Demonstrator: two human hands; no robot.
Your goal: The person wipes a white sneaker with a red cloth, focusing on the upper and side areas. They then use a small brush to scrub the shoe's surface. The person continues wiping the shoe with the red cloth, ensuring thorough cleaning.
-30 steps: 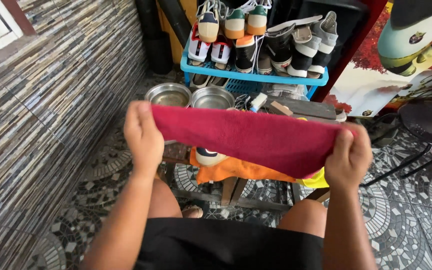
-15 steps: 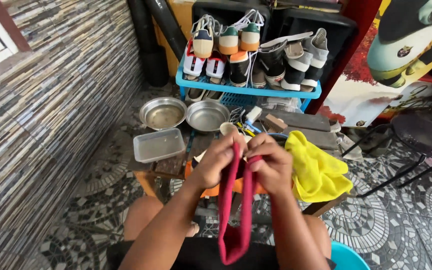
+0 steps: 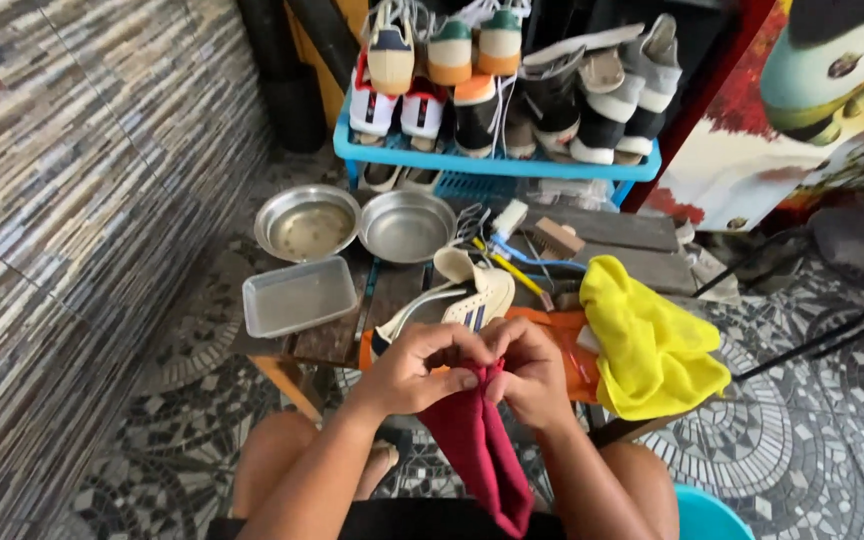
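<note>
Above the lap, just in front of the low wooden counter (image 3: 337,340), we see the left hand (image 3: 414,372) and the right hand (image 3: 530,372) meeting at the top of a folded dark red cloth (image 3: 479,452). The fingers (image 3: 450,378) of both hands are curled and pressed together on the cloth's upper edge, pinching it between them; the rest of the cloth hangs straight down between the knees.

On the counter, just beyond the hands, we note a cream sneaker (image 3: 462,295) lying on an orange cloth (image 3: 562,340), with a crumpled yellow cloth (image 3: 647,345) to its right, draped over the counter's edge. Farther left sit a clear rectangular plastic tray (image 3: 299,296) and two round metal bowls (image 3: 307,221), side by side. A brush and a few small tools lie near the bowls. Behind the counter, a blue plastic rack (image 3: 497,165) carries several pairs of shoes. A patterned mosaic floor (image 3: 812,430) surrounds the counter.
</note>
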